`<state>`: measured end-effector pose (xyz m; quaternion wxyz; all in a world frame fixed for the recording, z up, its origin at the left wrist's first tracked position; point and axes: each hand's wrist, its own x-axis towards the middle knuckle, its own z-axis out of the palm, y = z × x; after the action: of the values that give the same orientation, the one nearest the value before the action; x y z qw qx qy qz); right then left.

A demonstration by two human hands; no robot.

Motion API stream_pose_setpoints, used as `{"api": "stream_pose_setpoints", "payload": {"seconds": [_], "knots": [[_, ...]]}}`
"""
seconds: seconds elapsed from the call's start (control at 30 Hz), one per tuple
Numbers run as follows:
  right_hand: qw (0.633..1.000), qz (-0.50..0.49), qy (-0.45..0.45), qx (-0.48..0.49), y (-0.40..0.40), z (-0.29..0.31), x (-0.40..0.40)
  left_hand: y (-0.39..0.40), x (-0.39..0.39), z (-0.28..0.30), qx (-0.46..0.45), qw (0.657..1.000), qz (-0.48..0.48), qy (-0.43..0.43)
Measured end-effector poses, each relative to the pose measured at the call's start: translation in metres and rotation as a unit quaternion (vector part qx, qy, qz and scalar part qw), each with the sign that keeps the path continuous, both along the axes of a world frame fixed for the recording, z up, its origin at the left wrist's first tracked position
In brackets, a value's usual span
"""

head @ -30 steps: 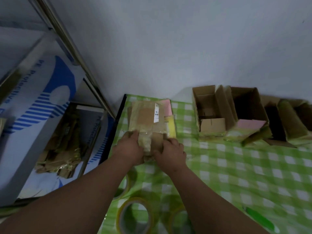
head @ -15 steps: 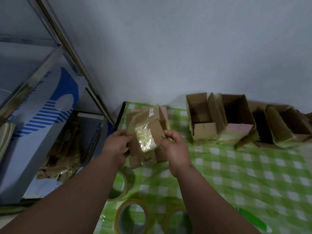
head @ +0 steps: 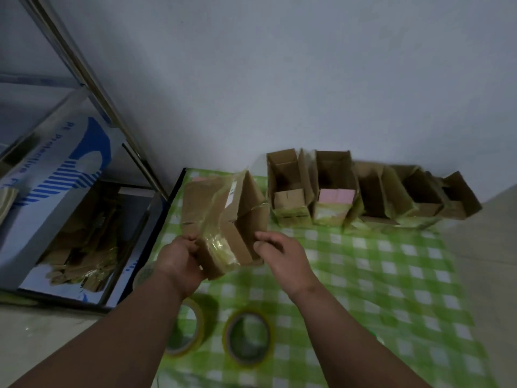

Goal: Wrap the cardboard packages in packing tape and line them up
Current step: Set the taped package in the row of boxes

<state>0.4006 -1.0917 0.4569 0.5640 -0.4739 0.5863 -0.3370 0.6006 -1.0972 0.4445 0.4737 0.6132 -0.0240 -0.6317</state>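
Over the table's near-left corner | left hand gripping a taped cardboard package, lifted | right hand loosely curled beside it, holding nothing | five packages already lining the wall; this one seemingly waiting to join them.
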Motion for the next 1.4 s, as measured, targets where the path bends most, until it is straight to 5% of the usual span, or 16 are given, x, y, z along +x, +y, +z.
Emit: {"api": "stream_pose_setpoints", "payload": {"seconds": [0.3,0.5,0.6,0.93,1.17,1.27,1.4], "knots": [[0.983,0.053,0.151,-0.091,0.036,0.007,-0.054,0.052,-0.05,0.02,0.066,0.965,-0.158,-0.197],[0.958,0.121,0.229,-0.127,0.043,0.024,-0.086,0.048,-0.062,0.042,-0.057,0.959,-0.076,-0.268],[0.939,0.147,0.27,-0.156,0.049,0.026,-0.093,0.047,-0.069,0.046,-0.063,0.953,-0.138,-0.262],[0.96,0.048,0.244,-0.133,0.056,-0.008,-0.073,0.031,-0.074,0.019,-0.051,0.842,-0.304,-0.444],[0.933,-0.21,0.292,-0.021,0.065,-0.036,-0.044,0.018,-0.038,-0.011,-0.007,0.76,-0.333,-0.558],[0.952,-0.193,0.229,0.066,0.068,-0.043,-0.029,0.015,-0.028,-0.023,-0.007,0.737,-0.38,-0.559],[0.959,-0.196,0.2,0.042,0.068,-0.047,-0.005,0.013,-0.027,-0.026,-0.052,0.696,-0.438,-0.567]]}}
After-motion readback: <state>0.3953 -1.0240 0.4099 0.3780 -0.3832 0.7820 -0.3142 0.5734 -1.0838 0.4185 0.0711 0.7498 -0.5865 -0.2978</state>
